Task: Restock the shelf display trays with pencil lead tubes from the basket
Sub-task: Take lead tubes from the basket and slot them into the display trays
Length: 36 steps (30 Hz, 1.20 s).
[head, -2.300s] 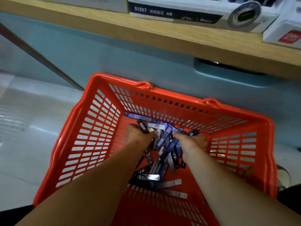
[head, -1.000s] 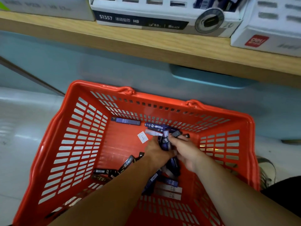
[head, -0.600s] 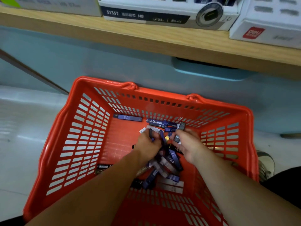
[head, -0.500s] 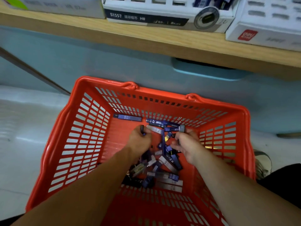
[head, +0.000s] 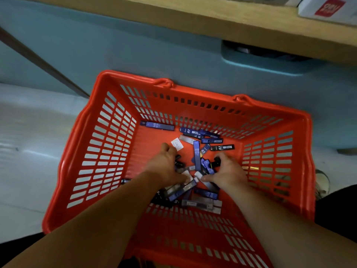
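The job looks to be at an early stage, by my reading; the slim rectangular pencil lead tubes [head: 196,155], mostly dark blue with white "HB 0.5" print, some black and some pale grey, lie loose on the floor of the red slotted plastic basket [head: 92,151], and none is seen on its way up to the pale wooden shelf [head: 212,20] above; only a corner of a white cardboard box with a red logo [head: 328,6] shows there, so how full the display trays are cannot be judged.

Both hands are down in the heap, near each other but not touching; the left hand [head: 166,167] has its fingers curled downward among dark tube ends, though whether it actually clasps any I cannot tell; the right hand [head: 226,171] has its fingers bent round the end of a dark tube, with its thumb stretched toward the middle of the pile.

Gathering a handful seems to be the step in hand; lifting it to the shelf and slotting the tubes in is all left to do.

The tubes lie crisscrossed at every angle, several overlapping; one blue tube [head: 157,125] lies alone by the far wall, apart from the rest; a small white paper label [head: 176,144] lies flat just beyond the left fingers.
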Motion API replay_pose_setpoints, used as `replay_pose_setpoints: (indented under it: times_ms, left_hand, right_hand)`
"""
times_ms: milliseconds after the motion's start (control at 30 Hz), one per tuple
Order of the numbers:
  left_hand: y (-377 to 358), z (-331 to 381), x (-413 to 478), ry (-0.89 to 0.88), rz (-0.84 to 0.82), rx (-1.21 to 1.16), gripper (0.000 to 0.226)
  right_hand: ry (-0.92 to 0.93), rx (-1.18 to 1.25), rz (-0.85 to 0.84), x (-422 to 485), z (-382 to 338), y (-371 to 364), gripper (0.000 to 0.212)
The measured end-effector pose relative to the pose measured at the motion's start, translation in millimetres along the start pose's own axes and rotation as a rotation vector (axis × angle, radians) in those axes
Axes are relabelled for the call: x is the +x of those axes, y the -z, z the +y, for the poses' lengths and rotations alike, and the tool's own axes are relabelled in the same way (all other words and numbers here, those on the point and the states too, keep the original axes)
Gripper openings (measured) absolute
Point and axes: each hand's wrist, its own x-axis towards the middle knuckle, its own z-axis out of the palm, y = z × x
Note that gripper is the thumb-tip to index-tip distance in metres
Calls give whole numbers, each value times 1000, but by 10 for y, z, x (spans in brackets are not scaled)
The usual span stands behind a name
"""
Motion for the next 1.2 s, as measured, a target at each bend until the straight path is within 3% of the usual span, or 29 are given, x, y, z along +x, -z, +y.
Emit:
replay_pose_setpoints:
  times_ms: [100,200,300,367,500,600,733,833,1033,1200]
  left_hand:
    - [-68,96,13,-9,-5,15,107]
    - [-203,153,-26,-30,-42,211,104]
    - [-261,140,-5,-31,25,183,86]
    - [-222,67,15,-8,95,115,79]
    - [-141,-116,-18,152,227,18,94]
    - [-142,-127,-47,250,246,-23,97]
    - [-183,6,-53,247,231,-81,73]
    - [-246,84,-69,191,230,-125,54]
    - [-270,32,-49,127,200,-115,50]
    - [-200,-22,-9,140,208,-148,50]
  right_hand:
    - [4,-63,34,75,-34,46,68]
    - [-17,156,36,132,-21,28,41]
    - [54,306,35,142,3,-27,22]
    - [117,327,41,147,22,-63,29]
    - [66,472,67,132,25,-79,68]
    - [-56,511,92,141,-13,-118,58]
    - [-71,362,108,174,-64,-171,36]
    - [-28,293,117,155,-79,-229,37]
    - [82,170,130,96,-56,-307,56]
    - [47,167,62,113,-144,-291,35]
